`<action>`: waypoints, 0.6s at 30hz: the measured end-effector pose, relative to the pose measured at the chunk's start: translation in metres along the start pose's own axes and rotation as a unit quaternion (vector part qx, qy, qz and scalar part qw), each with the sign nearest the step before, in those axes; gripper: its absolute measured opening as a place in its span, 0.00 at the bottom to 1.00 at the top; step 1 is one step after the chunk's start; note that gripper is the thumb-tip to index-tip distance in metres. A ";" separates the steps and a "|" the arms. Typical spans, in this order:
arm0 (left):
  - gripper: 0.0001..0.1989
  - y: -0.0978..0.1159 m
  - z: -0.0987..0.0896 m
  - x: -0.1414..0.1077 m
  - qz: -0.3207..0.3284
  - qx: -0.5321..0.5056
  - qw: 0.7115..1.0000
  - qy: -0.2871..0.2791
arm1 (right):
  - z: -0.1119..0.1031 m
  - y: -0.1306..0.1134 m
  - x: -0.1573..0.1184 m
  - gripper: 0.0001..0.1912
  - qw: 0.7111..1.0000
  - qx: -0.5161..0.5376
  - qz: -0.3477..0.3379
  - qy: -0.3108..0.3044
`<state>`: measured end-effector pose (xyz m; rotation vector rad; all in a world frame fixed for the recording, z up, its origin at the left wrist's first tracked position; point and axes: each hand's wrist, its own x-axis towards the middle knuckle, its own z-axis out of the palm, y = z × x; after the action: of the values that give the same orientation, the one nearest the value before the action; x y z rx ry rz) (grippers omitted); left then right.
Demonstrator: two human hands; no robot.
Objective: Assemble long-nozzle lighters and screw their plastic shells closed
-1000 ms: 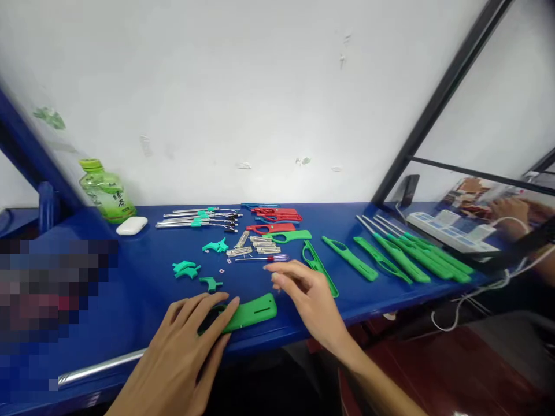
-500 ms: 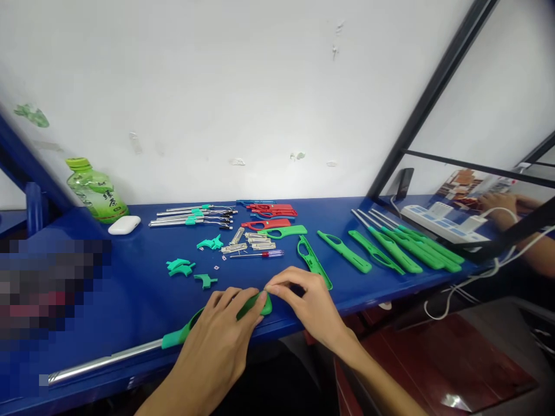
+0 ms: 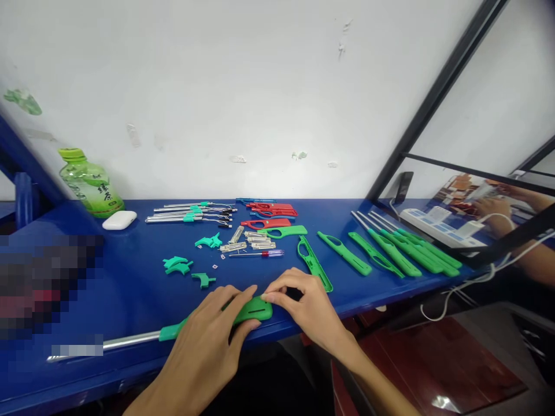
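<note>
Near the front edge of the blue table [image 3: 134, 271] lies a green lighter [image 3: 255, 310] with a long metal tube pointing left. My left hand [image 3: 212, 332] is wrapped over its handle, thumb on the near side and fingers on the far side. At the handle's right end, my right hand [image 3: 303, 300] pinches with thumb and index finger; whatever is between the fingertips is too small to make out. Beyond my right hand is an open green handle half [image 3: 314, 264]. Teal triggers [image 3: 177, 265] lie beyond my left hand, near a screwdriver [image 3: 269, 253].
Metal tubes with wires [image 3: 186, 214], clear parts [image 3: 255, 240] and red handle halves [image 3: 273, 209] lie further back. Green lighters [image 3: 403, 251] and a power strip [image 3: 437, 228] are at right. A bottle [image 3: 93, 185] and white case [image 3: 120, 220] stand left. Another person's arm shows far right.
My left fingers have shifted back and spread from the thumb, uncovering more of the handle's right end and its slot. The view has moved slightly.
</note>
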<state>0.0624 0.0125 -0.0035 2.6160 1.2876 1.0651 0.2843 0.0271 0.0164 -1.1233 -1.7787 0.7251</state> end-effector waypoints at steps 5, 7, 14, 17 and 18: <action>0.16 0.001 0.000 0.000 -0.005 0.000 1.000 0.003 | 0.000 0.000 -0.003 0.05 1.000 -0.009 -0.026 -0.005; 0.16 0.002 0.000 0.000 -0.003 -0.002 1.000 0.000 | 0.000 0.000 -0.004 0.06 0.999 -0.011 -0.036 -0.005; 0.17 0.001 -0.001 -0.001 0.001 -0.005 1.000 -0.007 | 0.001 -0.003 -0.008 0.09 0.996 -0.051 -0.073 0.017; 0.17 0.001 0.000 -0.002 0.002 -0.004 1.000 -0.006 | 0.001 -0.002 -0.009 0.10 0.997 -0.037 -0.063 0.038; 0.16 0.001 0.001 -0.002 0.002 -0.004 1.000 -0.006 | 0.001 -0.002 -0.009 0.09 0.997 -0.029 -0.055 0.039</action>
<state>0.0625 0.0109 -0.0048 2.6159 1.2745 1.0502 0.2845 0.0176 0.0144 -1.0669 -1.7906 0.5599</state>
